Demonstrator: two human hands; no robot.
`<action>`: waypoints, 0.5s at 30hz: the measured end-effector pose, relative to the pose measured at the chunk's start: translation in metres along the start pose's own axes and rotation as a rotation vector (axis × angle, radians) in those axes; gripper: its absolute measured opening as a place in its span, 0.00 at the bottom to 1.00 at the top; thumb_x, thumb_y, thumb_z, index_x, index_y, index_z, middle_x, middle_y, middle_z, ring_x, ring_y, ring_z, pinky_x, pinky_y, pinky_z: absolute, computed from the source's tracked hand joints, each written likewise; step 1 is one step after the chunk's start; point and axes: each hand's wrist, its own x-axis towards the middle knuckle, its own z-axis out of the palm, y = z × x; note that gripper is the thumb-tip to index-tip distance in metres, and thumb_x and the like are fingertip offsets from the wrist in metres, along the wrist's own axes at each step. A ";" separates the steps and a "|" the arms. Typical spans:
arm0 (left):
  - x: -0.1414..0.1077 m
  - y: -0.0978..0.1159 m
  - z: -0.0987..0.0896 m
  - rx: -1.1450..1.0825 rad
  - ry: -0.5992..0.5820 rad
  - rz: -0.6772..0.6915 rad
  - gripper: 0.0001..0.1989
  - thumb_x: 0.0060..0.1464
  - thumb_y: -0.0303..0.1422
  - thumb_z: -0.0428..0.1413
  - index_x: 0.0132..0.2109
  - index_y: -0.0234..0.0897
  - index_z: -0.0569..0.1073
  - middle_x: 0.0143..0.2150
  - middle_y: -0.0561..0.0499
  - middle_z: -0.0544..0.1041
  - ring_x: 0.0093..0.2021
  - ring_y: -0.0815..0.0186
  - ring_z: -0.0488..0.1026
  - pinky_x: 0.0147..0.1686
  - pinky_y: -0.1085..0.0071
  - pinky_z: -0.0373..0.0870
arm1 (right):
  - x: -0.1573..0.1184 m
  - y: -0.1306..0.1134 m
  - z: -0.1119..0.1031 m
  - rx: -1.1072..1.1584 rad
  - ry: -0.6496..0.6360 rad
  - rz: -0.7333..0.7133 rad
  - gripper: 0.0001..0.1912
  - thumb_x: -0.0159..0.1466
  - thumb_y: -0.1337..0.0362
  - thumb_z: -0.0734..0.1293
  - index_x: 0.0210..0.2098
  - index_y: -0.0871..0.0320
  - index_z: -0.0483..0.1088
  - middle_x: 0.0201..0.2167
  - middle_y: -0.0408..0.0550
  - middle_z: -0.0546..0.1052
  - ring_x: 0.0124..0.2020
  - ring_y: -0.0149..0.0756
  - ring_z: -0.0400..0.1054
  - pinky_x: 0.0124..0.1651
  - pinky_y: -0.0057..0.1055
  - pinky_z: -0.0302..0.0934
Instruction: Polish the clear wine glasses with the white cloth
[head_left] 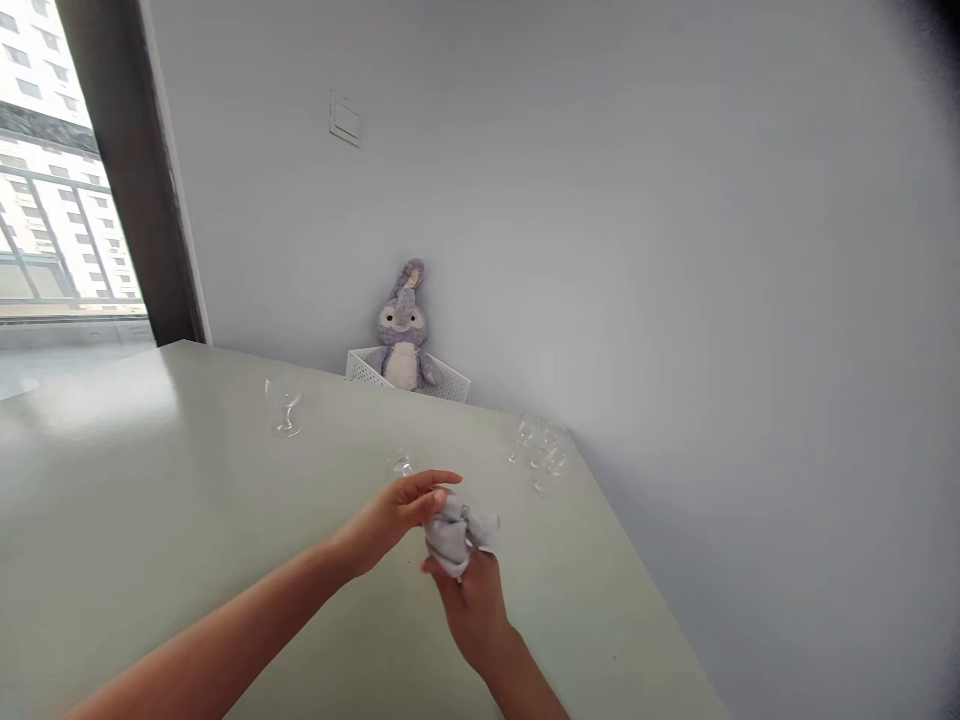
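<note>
A crumpled pale grey cloth (450, 540) is bunched between my hands, above the table. My right hand (476, 605) grips it from below, fingers curled into its folds. At the cloth's upper left, my left hand (405, 505) is curled with the thumb against the fabric and a finger stretched over the top. Whether it also holds something clear inside the cloth, I cannot tell. Just behind my left hand is a small clear stemmed glass (403, 463), partly hidden by it.
The pale green table (187, 520) meets the wall. A stemmed glass (286, 408) stands upright at the left; several small stemmed glasses (538, 455) cluster near the right edge. Behind the table, a grey plush toy (403, 335) sits in a white perforated basket (450, 382).
</note>
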 end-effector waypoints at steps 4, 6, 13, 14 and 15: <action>-0.005 0.004 0.000 -0.034 -0.102 0.196 0.19 0.51 0.37 0.52 0.52 0.45 0.67 0.57 0.48 0.61 0.51 0.60 0.62 0.45 0.66 0.63 | -0.002 -0.009 0.002 0.631 0.069 0.330 0.24 0.60 0.47 0.56 0.25 0.59 0.69 0.08 0.40 0.65 0.09 0.28 0.58 0.16 0.26 0.55; -0.005 0.003 0.003 -0.006 -0.123 0.183 0.20 0.51 0.36 0.53 0.52 0.43 0.67 0.49 0.46 0.68 0.42 0.63 0.68 0.39 0.68 0.66 | -0.008 -0.012 0.006 0.713 0.053 0.357 0.24 0.60 0.47 0.55 0.26 0.60 0.69 0.10 0.42 0.68 0.11 0.29 0.60 0.15 0.24 0.54; 0.011 -0.016 0.003 0.238 0.132 0.064 0.25 0.49 0.43 0.52 0.54 0.39 0.63 0.23 0.55 0.71 0.25 0.69 0.66 0.28 0.73 0.63 | -0.006 0.002 -0.002 -0.127 0.109 0.023 0.17 0.55 0.51 0.64 0.34 0.58 0.73 0.33 0.52 0.77 0.38 0.43 0.69 0.37 0.34 0.63; 0.012 -0.017 0.000 0.330 0.166 0.090 0.25 0.49 0.43 0.52 0.53 0.41 0.64 0.24 0.55 0.71 0.26 0.68 0.67 0.30 0.71 0.64 | -0.003 0.005 -0.006 -0.133 0.137 0.062 0.17 0.56 0.51 0.63 0.34 0.58 0.73 0.32 0.52 0.77 0.37 0.43 0.70 0.36 0.34 0.63; 0.013 -0.017 -0.005 0.416 0.199 0.145 0.22 0.49 0.43 0.53 0.51 0.42 0.67 0.26 0.53 0.73 0.29 0.65 0.69 0.34 0.68 0.65 | 0.000 0.008 -0.010 -0.079 0.168 0.117 0.19 0.57 0.50 0.62 0.32 0.60 0.73 0.29 0.52 0.77 0.34 0.42 0.71 0.33 0.33 0.63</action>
